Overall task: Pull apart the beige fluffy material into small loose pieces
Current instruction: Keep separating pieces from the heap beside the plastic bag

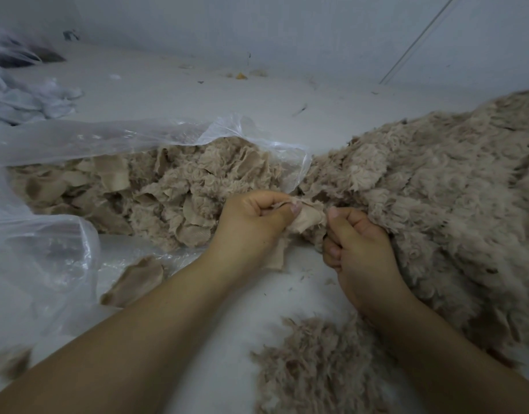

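From the head view we see both forearms reaching forward over the pale floor, bare to the bottom edge of the frame, the two wrists angled toward each other so the hands meet near the middle. Our left hand is knuckles-up with the fingers curled under and the thumb pressed forward; our right hand is turned a little on its side, fingers curled tight and thumb pointing up.

We count two hands, one clear plastic bag, and three main masses of beige fluffy material: a large heap running from the middle to the right edge of the floor, a pile of torn pieces lying in the mouth of the bag at the left, and a smaller loose tuft near the bottom edge between our forearms. One flat scrap lies apart on the plastic beside our left forearm. A crumpled heap of white plastic sits at the far left edge.

Both grips are narrow and closed on fabric. Our left hand pinches a small beige piece between thumb and curled fingers, its smooth backing facing us. Our right hand clutches the near edge of the large heap, touching the same piece, the two thumbs just beside each other.
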